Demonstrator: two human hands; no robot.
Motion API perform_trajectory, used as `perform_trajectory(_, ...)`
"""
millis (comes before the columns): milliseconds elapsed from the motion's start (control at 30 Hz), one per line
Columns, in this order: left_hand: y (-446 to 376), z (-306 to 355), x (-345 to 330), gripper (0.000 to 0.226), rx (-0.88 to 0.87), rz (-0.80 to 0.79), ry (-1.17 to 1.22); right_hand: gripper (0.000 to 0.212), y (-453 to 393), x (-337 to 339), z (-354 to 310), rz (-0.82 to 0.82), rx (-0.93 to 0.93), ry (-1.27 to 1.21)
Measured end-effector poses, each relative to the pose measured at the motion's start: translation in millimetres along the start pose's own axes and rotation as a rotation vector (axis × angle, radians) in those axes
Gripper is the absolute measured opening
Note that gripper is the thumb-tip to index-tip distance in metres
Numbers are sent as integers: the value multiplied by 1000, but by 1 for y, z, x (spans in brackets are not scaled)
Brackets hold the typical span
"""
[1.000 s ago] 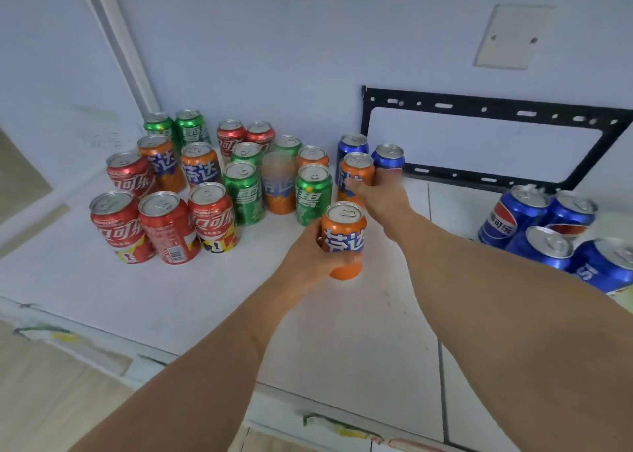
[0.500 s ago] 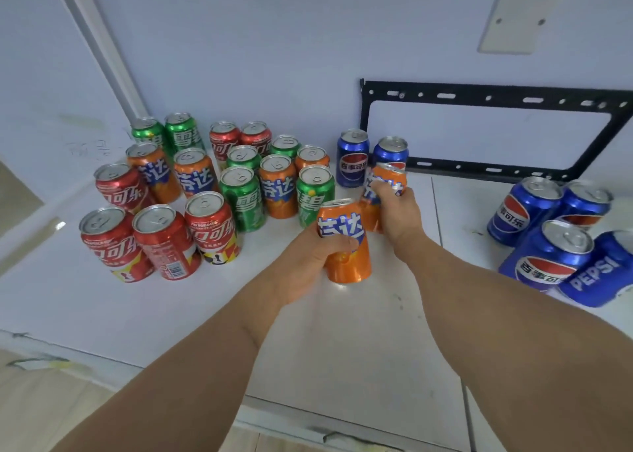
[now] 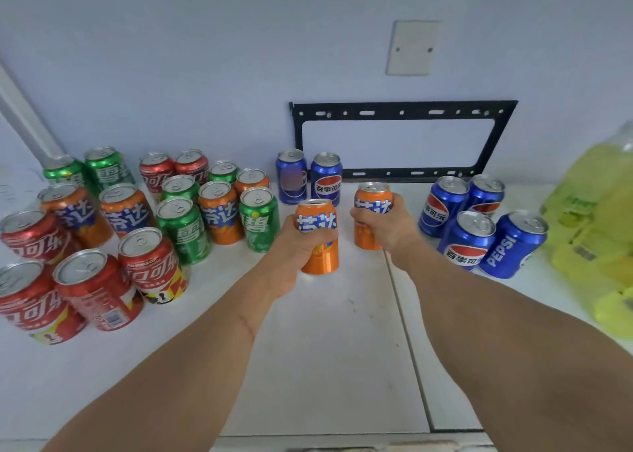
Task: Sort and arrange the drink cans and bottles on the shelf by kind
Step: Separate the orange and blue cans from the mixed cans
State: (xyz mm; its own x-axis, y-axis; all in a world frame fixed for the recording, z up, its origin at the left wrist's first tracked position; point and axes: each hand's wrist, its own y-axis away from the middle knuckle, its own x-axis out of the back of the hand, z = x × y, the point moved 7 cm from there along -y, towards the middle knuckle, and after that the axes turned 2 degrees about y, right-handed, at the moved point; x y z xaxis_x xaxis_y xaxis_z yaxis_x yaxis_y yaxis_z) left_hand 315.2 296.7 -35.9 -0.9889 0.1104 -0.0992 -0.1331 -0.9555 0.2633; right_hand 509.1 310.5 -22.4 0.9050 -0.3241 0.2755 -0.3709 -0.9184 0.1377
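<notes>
Stretching across the bottom is a white shelf (image 3: 325, 366), and many cans stand on it. A big mixed bunch of red, green and orange cans (image 3: 144, 232) sits on the left. Four blue cans (image 3: 479, 225) stand together on the right, next to a yellow bag (image 3: 596, 232). Two more blue cans (image 3: 308, 177) stand at the back by the wall. The left hand (image 3: 298, 249) holds one orange can (image 3: 318, 235) tight. The right hand (image 3: 387, 225) holds another orange can (image 3: 371, 211) tight, just beside the first one.
</notes>
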Motion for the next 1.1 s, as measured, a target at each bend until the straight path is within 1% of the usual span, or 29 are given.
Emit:
perform_trajectory(200,-11,-7,11,67,38,35,-29,81,-6,-12,3,-25,7,-15)
perform_trajectory(333,-14,2,10,60,-13,36,-43,84,-6,-13,5,-38,17,-3)
perform_trajectory(467,-13,17,4,55,-85,7,-109,88,0,-5,8,-67,-16,90)
perform_trajectory(567,-15,24,-1,61,-120,20,-166,96,10,5,16,-58,-82,215)
perform_trajectory(600,-16,25,-3,64,-126,27,-188,92,15,9,20,-34,-113,281)
perform_trajectory(633,-17,25,-4,68,-130,32,-207,83,21,13,22,-5,-137,380)
perform_trajectory(667,-19,23,-4,70,-135,37,-220,69,26,16,24,6,-146,516)
perform_trajectory(733,-21,18,-4,74,-141,46,-226,43,37,15,22,-31,-88,817)
perform_trajectory(767,-22,15,-5,75,-142,48,-230,34,42,11,20,-56,-33,933)
perform_trajectory(800,-21,13,-5,76,-142,50,-237,30,48,8,16,-79,29,1024)
perform_trajectory(867,-21,13,-6,77,-144,51,-247,29,59,0,9,-113,146,1150)
perform_trajectory(933,-21,13,-6,77,-133,45,-259,30,68,-7,-1,-145,248,1219)
perform_trajectory(1000,-19,15,-6,76,-127,32,-280,29,77,-14,-14,-163,354,1238)
perform_trajectory(1100,-16,23,-4,73,-138,6,-299,26,86,-20,-41,-86,507,1207)
